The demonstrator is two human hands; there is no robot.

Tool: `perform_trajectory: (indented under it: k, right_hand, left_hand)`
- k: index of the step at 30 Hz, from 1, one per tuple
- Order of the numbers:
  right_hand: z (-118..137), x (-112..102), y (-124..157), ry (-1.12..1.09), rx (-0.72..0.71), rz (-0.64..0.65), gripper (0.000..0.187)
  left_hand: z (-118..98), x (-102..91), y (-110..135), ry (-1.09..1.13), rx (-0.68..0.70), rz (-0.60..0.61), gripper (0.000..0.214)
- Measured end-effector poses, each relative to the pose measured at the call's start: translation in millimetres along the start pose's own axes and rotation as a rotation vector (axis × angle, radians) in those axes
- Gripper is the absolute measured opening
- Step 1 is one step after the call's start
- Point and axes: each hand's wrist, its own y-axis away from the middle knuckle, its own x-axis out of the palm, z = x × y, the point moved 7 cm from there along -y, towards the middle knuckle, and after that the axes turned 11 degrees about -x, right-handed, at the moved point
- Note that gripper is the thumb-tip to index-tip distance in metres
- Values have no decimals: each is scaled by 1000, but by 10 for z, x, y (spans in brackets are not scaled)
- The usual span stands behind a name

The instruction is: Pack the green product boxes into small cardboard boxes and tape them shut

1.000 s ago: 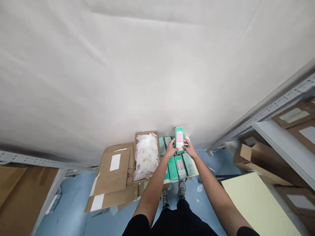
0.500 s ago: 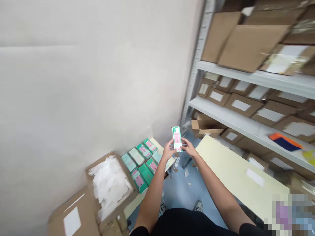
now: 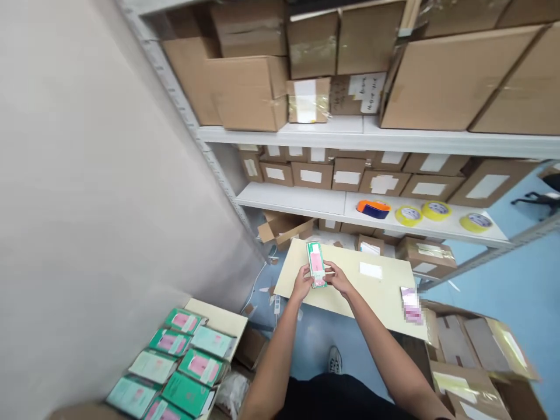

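A slim green box [image 3: 316, 262] with a pink panel is held upright between my two hands in front of my body. My left hand [image 3: 303, 284] grips its lower left side, while my right hand [image 3: 336, 279] has its fingers on the lower right side. Behind and below the box lies a pale yellow table [image 3: 345, 291]. A white paper label [image 3: 370, 270] rests on that table to the right of my right hand. Several similar green and pink boxes [image 3: 189, 394] are laid out in rows on another pale table [image 3: 223, 318] at the lower left.
A metal shelf [image 3: 301, 201] full of labelled cardboard boxes [image 3: 310, 175] stands ahead. On its middle level are an orange and blue tape dispenser [image 3: 373, 209] and yellow tape rolls [image 3: 409, 215]. An open carton [image 3: 284, 226] lies beneath. More cartons [image 3: 470, 382] stand at the lower right. A power strip [image 3: 277, 304] is on the floor.
My view has swung right, from the wall towards the shelf. The green box, still in both hands, is now over the yellow table instead of beside the rows of boxes.
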Motion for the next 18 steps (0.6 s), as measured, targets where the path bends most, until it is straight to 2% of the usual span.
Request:
perform_trajectory:
  k: [3,6,8,10,13,16,18]
  right_hand:
    - [-5,-327,-19,0,-5,-45,75]
    - [-33,-475,-63,1,-29,-66,76]
    - [-61,-496,-101,-14,-47,-78,76]
    - [-92,-492,-151,-29,-49,-94,75]
    - [-135,-504,-242,-28,-24,-141,75]
    - [-176,-499,-348,-16,-17,-169,74]
    - [-217,-458,-423,-1,-37,-173,74]
  left_hand:
    - [46,265,-201,-38,-71,18,88]
    - [88,359,-403,-120,-161,4,109]
    - [69,385,-535,-219,-180,-5,106]
    - [25,421,-662,-300,-175,23,92]
    - [4,423,-849,-257,-221,84,80]
    - [55,356,-1049,-193,-290,137,84]
    - [87,322,-1184,-209,-267,187,87]
